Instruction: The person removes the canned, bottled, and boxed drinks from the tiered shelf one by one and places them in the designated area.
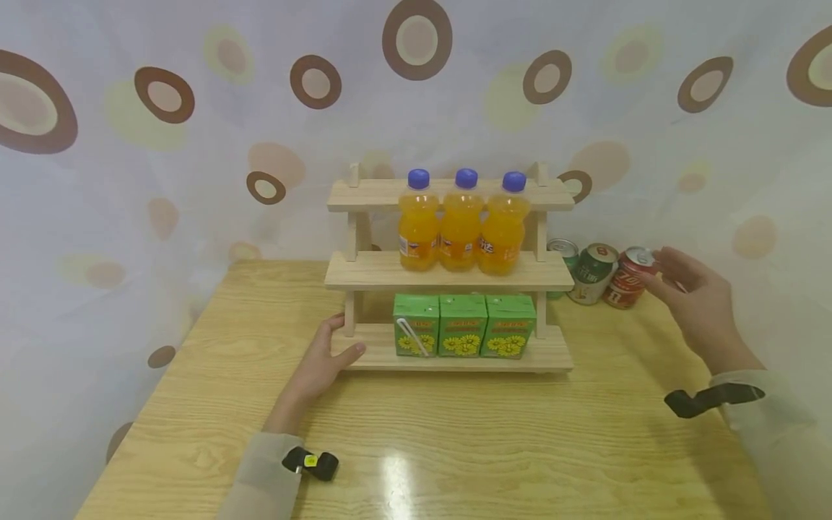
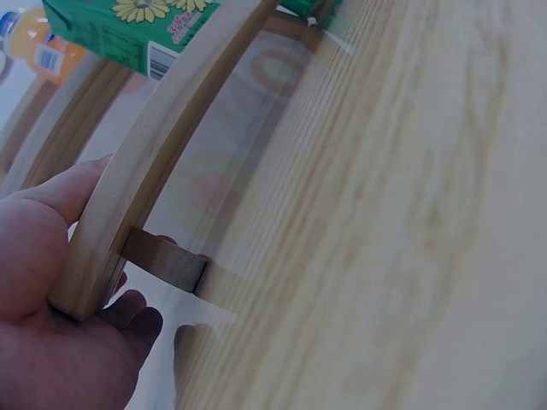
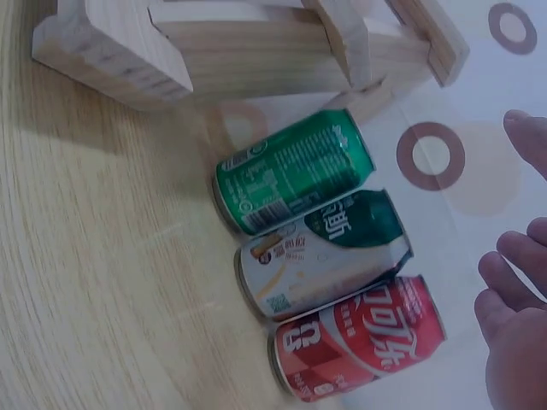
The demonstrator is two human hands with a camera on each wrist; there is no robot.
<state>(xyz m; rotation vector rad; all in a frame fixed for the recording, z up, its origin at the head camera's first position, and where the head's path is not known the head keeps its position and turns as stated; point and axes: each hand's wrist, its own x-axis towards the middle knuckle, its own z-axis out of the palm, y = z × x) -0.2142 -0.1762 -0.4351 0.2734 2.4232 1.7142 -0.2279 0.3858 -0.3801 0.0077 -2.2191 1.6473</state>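
Observation:
My left hand (image 1: 320, 367) grips the left end of the bottom board of a three-tier wooden shelf (image 1: 448, 271). In the left wrist view its thumb lies over the board (image 2: 141, 162) and its fingers curl beneath. On the right, my right hand (image 1: 702, 307) is beside a red soda can (image 1: 625, 287), fingers spread and apart from it in the right wrist view. A white-and-green can (image 3: 329, 252) and a green can (image 3: 295, 171) stand in a row with the red one, by the shelf's right side.
Three orange soda bottles (image 1: 460, 231) with blue caps stand on the middle tier. On the bottom tier sit three green drink cartons (image 1: 462, 325), the left one with a straw on its front. A curtain (image 1: 416, 115) with circle patterns hangs behind the wooden table (image 1: 455, 440).

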